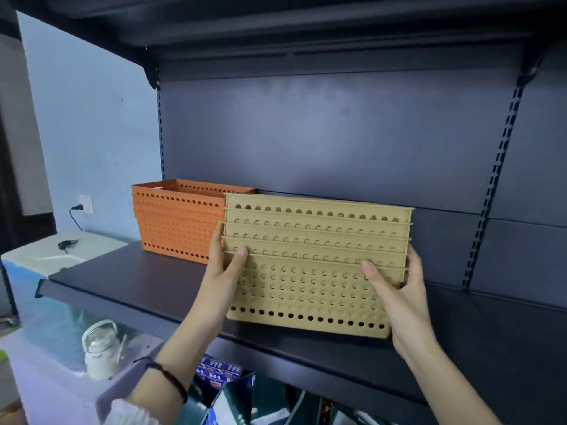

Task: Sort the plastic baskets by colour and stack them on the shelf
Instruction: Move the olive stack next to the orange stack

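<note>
A stack of several tan perforated plastic baskets [310, 271] stands on the dark shelf [129, 286], near its front edge. My left hand [222, 268] grips the stack's left end, thumb on the front wall. My right hand [395, 289] grips the right end, thumb on the front and fingers round the side. A stack of orange baskets [178, 223] sits on the same shelf, just behind and to the left, touching or nearly touching the tan stack.
The shelf runs on to the right of the tan stack, with a dark back panel and slotted uprights [491, 191]. Another shelf hangs overhead. Below left are a white appliance [58, 250], a glass jar [99, 348] and boxes [221, 372].
</note>
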A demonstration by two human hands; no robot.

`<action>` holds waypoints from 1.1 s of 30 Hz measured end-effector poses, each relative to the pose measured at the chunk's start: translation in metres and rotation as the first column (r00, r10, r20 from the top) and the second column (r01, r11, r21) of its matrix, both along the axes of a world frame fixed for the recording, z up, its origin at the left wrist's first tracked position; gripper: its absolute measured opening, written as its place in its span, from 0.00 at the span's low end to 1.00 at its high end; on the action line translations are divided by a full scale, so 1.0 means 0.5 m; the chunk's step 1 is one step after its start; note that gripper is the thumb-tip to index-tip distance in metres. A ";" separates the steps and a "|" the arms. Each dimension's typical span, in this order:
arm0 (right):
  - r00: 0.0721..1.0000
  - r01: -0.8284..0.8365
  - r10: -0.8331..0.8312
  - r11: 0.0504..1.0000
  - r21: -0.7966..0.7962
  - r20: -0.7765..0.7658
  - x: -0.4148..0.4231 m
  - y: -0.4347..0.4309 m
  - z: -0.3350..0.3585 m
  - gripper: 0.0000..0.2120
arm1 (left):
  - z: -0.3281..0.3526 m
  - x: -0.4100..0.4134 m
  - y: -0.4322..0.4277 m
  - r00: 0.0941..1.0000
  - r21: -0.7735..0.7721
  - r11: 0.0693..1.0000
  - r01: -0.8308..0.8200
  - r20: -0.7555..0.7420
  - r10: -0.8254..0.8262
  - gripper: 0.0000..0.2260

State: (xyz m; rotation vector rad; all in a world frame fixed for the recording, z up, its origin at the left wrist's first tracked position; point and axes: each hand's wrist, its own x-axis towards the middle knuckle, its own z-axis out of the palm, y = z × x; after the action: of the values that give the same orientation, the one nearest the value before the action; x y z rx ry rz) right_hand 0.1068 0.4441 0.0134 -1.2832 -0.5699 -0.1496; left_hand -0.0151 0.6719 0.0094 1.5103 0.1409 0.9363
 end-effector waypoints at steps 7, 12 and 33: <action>0.986 0.160 -0.158 0.987 -0.019 0.056 0.024 0.091 -0.016 0.42 | -0.018 0.084 0.111 0.978 0.306 0.942 -0.136 -0.111 0.177 0.31; 0.967 0.246 -0.239 0.965 -0.090 0.087 0.041 0.138 -0.018 0.40 | -0.040 0.131 0.196 0.908 0.650 0.683 -0.332 0.025 0.418 0.42; 0.876 0.472 -0.477 0.878 -0.082 -0.069 0.091 0.281 -0.037 0.35 | -0.072 0.233 0.329 0.875 0.818 0.474 -0.326 0.071 0.478 0.36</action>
State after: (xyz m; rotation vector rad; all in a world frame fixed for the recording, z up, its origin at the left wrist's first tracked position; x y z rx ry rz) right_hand 0.1522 0.5848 -0.0053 -1.4673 -0.1733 -0.4858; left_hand 0.1012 0.8366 -0.0265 2.5173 0.2149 1.3609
